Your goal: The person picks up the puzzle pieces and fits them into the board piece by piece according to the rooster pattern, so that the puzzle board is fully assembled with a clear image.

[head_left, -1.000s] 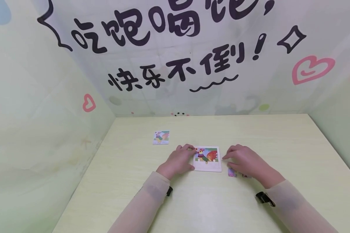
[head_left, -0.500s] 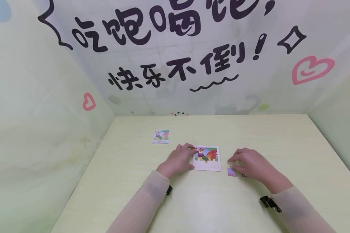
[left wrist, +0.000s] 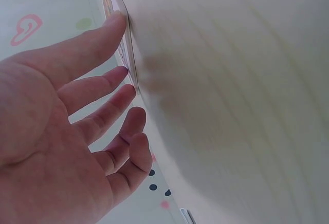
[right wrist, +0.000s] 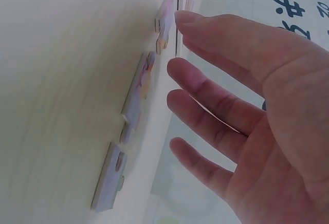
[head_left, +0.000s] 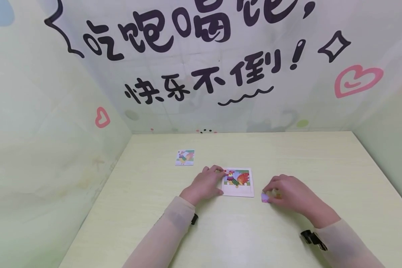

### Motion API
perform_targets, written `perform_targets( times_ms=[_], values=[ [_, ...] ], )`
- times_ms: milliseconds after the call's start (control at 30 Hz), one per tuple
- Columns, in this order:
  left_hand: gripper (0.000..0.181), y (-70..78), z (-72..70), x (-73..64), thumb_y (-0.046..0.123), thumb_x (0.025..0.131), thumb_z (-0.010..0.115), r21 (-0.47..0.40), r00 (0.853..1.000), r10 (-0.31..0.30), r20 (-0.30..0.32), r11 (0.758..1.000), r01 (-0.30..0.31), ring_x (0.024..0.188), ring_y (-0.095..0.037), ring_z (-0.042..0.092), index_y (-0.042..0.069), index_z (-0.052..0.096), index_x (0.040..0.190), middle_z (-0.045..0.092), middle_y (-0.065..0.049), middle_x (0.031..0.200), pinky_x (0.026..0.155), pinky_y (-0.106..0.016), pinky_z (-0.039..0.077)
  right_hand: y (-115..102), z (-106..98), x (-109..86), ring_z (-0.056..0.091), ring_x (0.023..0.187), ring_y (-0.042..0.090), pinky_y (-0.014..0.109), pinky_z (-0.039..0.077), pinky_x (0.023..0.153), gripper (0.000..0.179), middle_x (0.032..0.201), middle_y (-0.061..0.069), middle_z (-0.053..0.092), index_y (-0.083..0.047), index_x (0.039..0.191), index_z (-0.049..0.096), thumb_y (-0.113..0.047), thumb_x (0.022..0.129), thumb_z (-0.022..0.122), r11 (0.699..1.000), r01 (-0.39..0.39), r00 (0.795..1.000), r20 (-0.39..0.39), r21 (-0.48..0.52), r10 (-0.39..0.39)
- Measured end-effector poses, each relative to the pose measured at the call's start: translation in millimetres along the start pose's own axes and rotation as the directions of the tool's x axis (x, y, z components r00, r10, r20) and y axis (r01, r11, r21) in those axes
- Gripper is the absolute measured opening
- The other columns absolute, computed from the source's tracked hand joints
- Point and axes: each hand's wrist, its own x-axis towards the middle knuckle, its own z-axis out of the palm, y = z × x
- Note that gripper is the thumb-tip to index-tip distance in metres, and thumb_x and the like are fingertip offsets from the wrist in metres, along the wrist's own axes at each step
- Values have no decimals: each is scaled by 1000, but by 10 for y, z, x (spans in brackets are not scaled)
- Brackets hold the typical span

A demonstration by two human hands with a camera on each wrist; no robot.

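Observation:
The white-framed jigsaw board [head_left: 242, 191] with a rooster picture lies flat, its lower strip bare. My left hand [head_left: 204, 186] rests at its left side, thumb near the lower corner and fingers near the upper one. In the left wrist view, the left thumb [left wrist: 110, 29] touches the board's edge. My right hand [head_left: 291, 195] is right of the board, thumb and index finger about a small purple puzzle piece [head_left: 264, 197]. In the right wrist view, this puzzle piece [right wrist: 164, 18] lies beside the thumb tip; no grip shows. Two more puzzle pieces [right wrist: 134, 95] lie on the table under the hand.
A square rooster picture card [head_left: 185, 158] lies farther back on the left of the pale wooden table [head_left: 221, 238]. A printed cloth wall [head_left: 201, 115] rises behind the table, with cloth sides left and right. Black devices [head_left: 313, 238] are strapped at the wrists.
My right hand has moved away from the board's right edge, to the right and nearer the body, coming down at the purple puzzle piece. The left hand stays at the board.

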Motion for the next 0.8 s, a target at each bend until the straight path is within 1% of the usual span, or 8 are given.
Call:
perform_targets(
  times_ms=[100, 333, 400, 567, 800],
  values=[
    [71, 4, -4, -4, 32, 87, 84, 8, 1000, -3, -2, 1000, 3, 130, -25, 47, 21, 56, 150, 47, 3, 156, 101, -40, 50, -12, 0, -20, 59, 81, 8, 29, 51, 72, 20, 97, -9, 74, -23, 97, 83, -21, 79, 90, 1000, -8, 1000, 11, -2, 8],
    [70, 11, -6, -8, 31, 87, 85, 11, 1000, -3, -8, 1000, 3, 130, -25, 48, 22, 56, 150, 48, 3, 156, 102, -40, 50, -15, 21, -40, 57, 81, 7, 26, 48, 71, 19, 98, -11, 74, -25, 96, 83, -18, 79, 88, 1000, -14, 1000, 26, 16, 14],
    [70, 11, -4, -10, 31, 86, 85, 11, 1000, 1, -10, 1000, 0, 129, -25, 48, 22, 56, 150, 48, 3, 155, 101, -40, 50, -16, 27, -42, 57, 80, 6, 25, 47, 70, 20, 97, -11, 74, -25, 96, 83, -17, 79, 88, 1000, -12, 1000, 23, 17, 12],
    [70, -1, -2, -15, 31, 86, 85, 7, 1000, 3, -11, 1000, -3, 129, -25, 48, 22, 56, 150, 48, 3, 155, 102, -40, 50, -13, 38, -31, 50, 71, 4, 22, 43, 65, 20, 95, -9, 74, -22, 96, 83, -12, 79, 88, 999, 11, 1000, 15, 32, -11],
    [70, -8, 3, -19, 31, 87, 84, 0, 1000, 0, -6, 1000, 0, 131, -26, 47, 21, 55, 151, 47, 3, 156, 103, -42, 50, -13, 55, -32, 53, 73, 2, 20, 46, 64, 16, 96, -9, 75, -20, 94, 83, -15, 79, 88, 1000, -3, 1000, 22, 31, 2]
  ],
)
